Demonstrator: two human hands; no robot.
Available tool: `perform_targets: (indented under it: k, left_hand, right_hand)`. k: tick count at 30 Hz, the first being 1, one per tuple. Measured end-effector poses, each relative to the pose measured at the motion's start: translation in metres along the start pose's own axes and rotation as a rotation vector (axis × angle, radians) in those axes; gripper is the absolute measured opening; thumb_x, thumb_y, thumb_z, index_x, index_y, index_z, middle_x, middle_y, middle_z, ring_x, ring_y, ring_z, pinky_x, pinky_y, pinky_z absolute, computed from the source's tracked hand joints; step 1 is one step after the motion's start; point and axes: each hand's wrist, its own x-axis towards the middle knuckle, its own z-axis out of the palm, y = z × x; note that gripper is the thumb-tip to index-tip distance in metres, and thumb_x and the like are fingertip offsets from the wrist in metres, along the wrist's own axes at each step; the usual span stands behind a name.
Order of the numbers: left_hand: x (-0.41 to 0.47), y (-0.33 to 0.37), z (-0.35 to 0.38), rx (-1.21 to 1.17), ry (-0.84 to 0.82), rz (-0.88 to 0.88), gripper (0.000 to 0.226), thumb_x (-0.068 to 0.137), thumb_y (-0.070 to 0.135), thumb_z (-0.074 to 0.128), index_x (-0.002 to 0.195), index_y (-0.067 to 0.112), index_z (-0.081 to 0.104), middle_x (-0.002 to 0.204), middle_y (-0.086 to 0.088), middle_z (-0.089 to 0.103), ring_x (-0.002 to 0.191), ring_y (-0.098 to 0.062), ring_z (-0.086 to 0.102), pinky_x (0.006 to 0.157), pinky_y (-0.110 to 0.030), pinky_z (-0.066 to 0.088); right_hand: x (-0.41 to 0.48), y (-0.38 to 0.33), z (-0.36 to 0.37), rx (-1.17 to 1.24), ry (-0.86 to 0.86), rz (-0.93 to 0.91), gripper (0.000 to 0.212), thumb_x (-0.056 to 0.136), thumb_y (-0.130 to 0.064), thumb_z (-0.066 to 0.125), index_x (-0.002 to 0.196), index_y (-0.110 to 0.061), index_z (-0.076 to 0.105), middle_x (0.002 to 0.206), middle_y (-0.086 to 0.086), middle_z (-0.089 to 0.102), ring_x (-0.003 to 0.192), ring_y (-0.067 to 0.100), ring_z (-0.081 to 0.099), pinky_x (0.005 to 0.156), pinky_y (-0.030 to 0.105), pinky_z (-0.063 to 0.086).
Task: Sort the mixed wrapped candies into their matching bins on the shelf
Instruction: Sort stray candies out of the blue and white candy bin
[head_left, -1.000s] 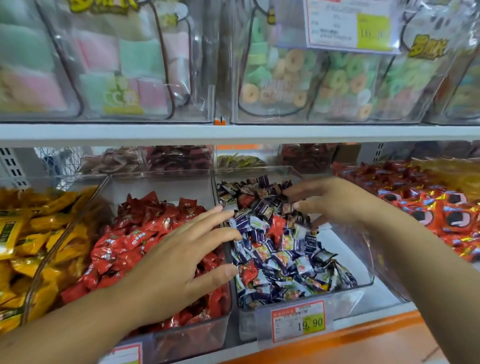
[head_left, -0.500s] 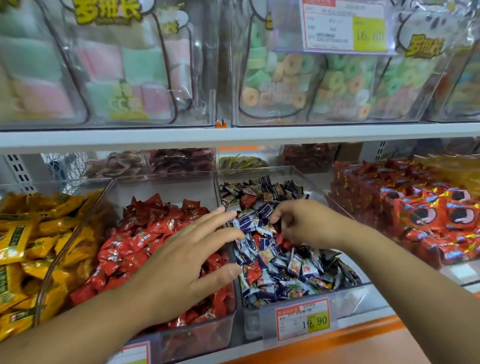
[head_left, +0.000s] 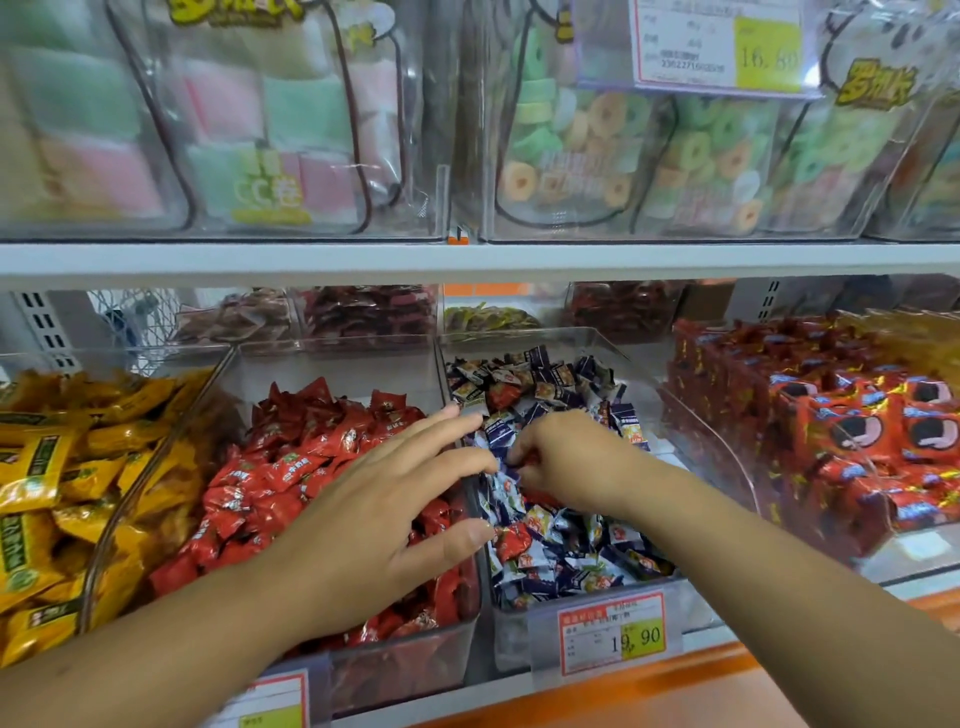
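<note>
A clear bin (head_left: 410, 670) holds red wrapped candies (head_left: 291, 467). To its right, a second clear bin (head_left: 519, 649) holds blue-and-white wrapped candies (head_left: 566, 545) with stray red candies mixed in, one (head_left: 512, 540) near the front and one (head_left: 501, 395) at the back. My left hand (head_left: 395, 504) hovers over the red bin with fingers spread, its fingertips at the divider between the two bins. My right hand (head_left: 566, 462) is down in the blue pile, fingers curled and pinching a wrapper; the piece itself is mostly hidden.
Yellow packets (head_left: 52, 493) fill a bin at the left. Orange-red packets (head_left: 841, 441) are stacked at the right. A price tag (head_left: 613, 634) hangs on the blue bin's front. The upper shelf board (head_left: 467, 257) carries clear tubs of pastel sweets (head_left: 291, 130) close above.
My right hand came from the back of the blue bin toward the left and front, and its fingers curled into the pile. My left hand stayed spread over the red bin.
</note>
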Motion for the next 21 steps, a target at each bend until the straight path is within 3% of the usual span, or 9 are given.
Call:
perform_targets:
  k: [5, 8, 13, 16, 19, 21]
  left_hand:
    - [0.0, 0.0, 0.0, 0.007, -0.004, -0.002, 0.061, 0.085, 0.079, 0.016, 0.139, 0.053, 0.029, 0.153, 0.038, -0.004, 0.14, 0.013, -0.013, 0.103, -0.01, -0.001]
    - [0.001, -0.001, 0.0, 0.012, -0.007, 0.003, 0.064, 0.084, 0.08, 0.014, 0.14, 0.053, 0.028, 0.154, 0.036, -0.003, 0.141, 0.012, -0.013, 0.104, -0.011, -0.001]
    - [0.0, -0.001, 0.0, 0.004, -0.011, -0.004, 0.065, 0.083, 0.082, 0.011, 0.14, 0.055, 0.027, 0.154, 0.037, -0.004, 0.14, 0.012, -0.015, 0.105, -0.015, -0.003]
    - [0.001, -0.002, 0.001, 0.011, -0.007, -0.005, 0.068, 0.081, 0.083, 0.009, 0.14, 0.054, 0.027, 0.154, 0.035, -0.003, 0.14, 0.013, -0.015, 0.105, -0.015, -0.004]
    - [0.001, -0.002, 0.002, 0.005, -0.003, -0.003, 0.065, 0.084, 0.08, 0.013, 0.14, 0.053, 0.029, 0.155, 0.035, -0.002, 0.141, 0.012, -0.014, 0.106, -0.015, -0.003]
    - [0.001, -0.002, 0.002, 0.007, 0.001, -0.001, 0.063, 0.085, 0.079, 0.015, 0.14, 0.052, 0.029, 0.154, 0.035, -0.002, 0.141, 0.012, -0.014, 0.105, -0.015, -0.002]
  right_hand:
    - [0.009, 0.001, 0.014, -0.15, -0.09, 0.041, 0.022, 0.084, -0.006, 0.054, 0.101, -0.006, 0.068, 0.093, 0.013, 0.069, 0.085, 0.028, 0.064, 0.075, 0.038, 0.055]
    - [0.002, 0.007, 0.015, -0.123, -0.109, 0.061, 0.021, 0.088, -0.011, 0.057, 0.103, -0.003, 0.069, 0.098, 0.014, 0.07, 0.089, 0.028, 0.065, 0.076, 0.032, 0.054]
    - [-0.014, 0.02, -0.01, 0.258, -0.079, 0.105, 0.003, 0.088, -0.021, 0.069, 0.089, -0.02, 0.071, 0.077, -0.012, 0.066, 0.069, 0.001, 0.06, 0.062, 0.014, 0.042]
    - [-0.017, 0.026, -0.025, 0.45, 0.0, 0.107, 0.002, 0.088, -0.018, 0.069, 0.089, -0.019, 0.07, 0.074, -0.007, 0.069, 0.063, 0.003, 0.06, 0.061, 0.021, 0.047]
    - [-0.007, 0.023, -0.028, 0.312, 0.181, 0.056, 0.024, 0.096, -0.021, 0.057, 0.119, -0.025, 0.063, 0.102, -0.002, 0.068, 0.082, 0.015, 0.064, 0.065, 0.021, 0.046]
    - [0.006, 0.016, -0.021, 0.207, 0.245, -0.013, 0.04, 0.1, -0.02, 0.049, 0.138, -0.032, 0.049, 0.126, -0.001, 0.062, 0.096, 0.022, 0.065, 0.075, 0.025, 0.049]
